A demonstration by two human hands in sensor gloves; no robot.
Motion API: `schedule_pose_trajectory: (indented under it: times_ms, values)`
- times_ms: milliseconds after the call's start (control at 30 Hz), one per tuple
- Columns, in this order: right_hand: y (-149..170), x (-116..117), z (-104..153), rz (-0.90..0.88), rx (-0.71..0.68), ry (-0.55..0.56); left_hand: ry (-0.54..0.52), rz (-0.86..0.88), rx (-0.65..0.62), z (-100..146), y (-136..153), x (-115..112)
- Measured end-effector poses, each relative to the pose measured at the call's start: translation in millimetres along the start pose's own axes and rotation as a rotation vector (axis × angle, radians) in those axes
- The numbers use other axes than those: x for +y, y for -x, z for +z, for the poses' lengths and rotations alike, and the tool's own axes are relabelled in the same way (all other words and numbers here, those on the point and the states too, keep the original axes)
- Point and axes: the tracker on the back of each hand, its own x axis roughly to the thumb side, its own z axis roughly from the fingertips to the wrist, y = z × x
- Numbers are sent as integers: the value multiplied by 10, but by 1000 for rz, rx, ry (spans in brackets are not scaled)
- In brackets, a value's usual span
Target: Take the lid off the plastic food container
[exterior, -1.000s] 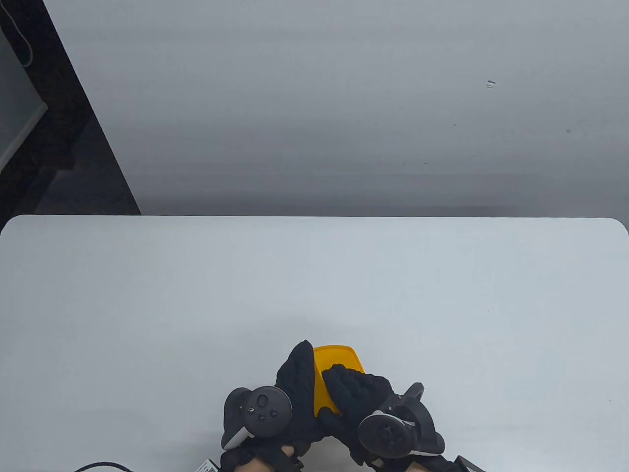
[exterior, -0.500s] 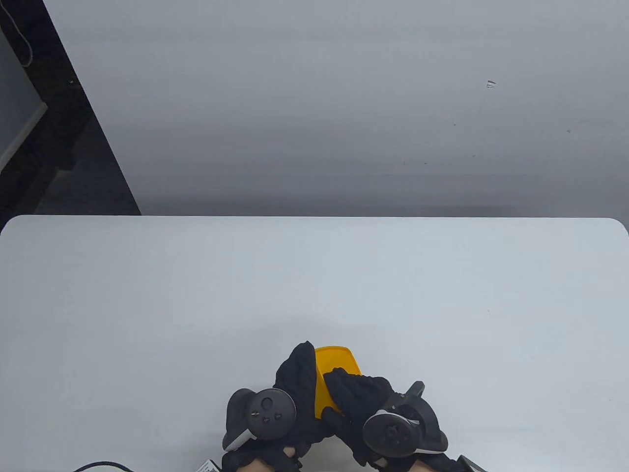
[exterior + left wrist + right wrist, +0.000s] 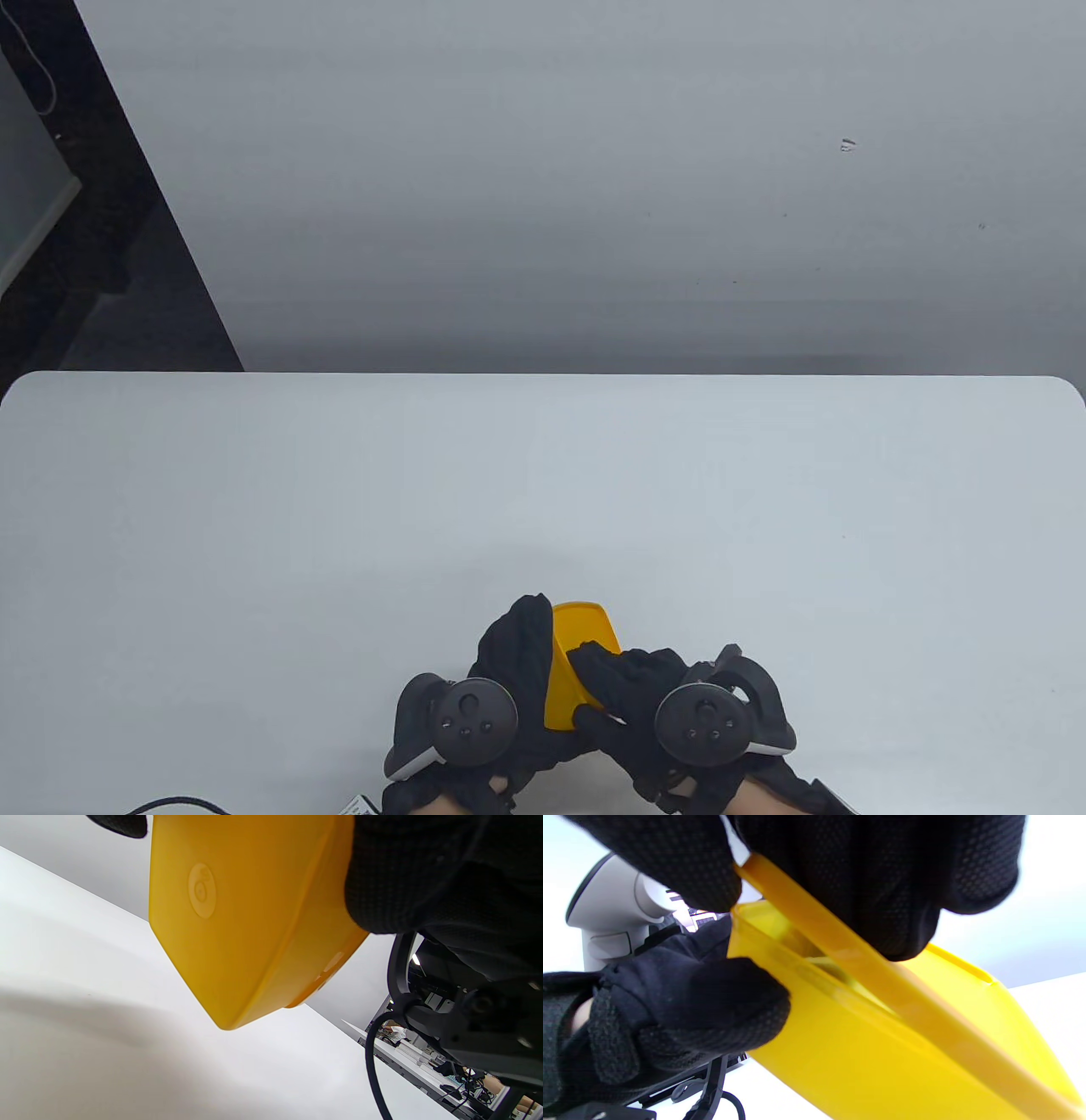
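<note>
Tilting up off the table (image 3: 254, 526) at the frame's bottom middle, the yellow container (image 3: 567, 679) points its long side up-frame. The left hand (image 3: 509, 679) grips its body; right hand (image 3: 632, 688) fingers (image 3: 882, 878) pinch the lid (image 3: 865, 971). A round stamp (image 3: 202, 890) can't be read.

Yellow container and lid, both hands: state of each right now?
yellow container: held off the table, tilted, partly open.
yellow lid: lifted at one edge, gap to the container rim, not fully off.
left hand: grips the container body.
right hand: pinches the lid's raised edge.
</note>
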Motion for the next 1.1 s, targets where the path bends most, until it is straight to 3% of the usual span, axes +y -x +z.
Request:
schedule_pose_trajectory:
  times_ms: [233,567,733,1100]
  values:
    - [95,-170,38,-15,35,92,-4,-40,-13,20,5,43]
    - [333,-362,113,172,160,207,4,-27,-33,28,-13,46]
    - [682,-449,180,187,327,208,-21,-12,-11,42,34,85]
    - [1596,-362,477,-58,753,120,-18,-21,9,49,69,111]
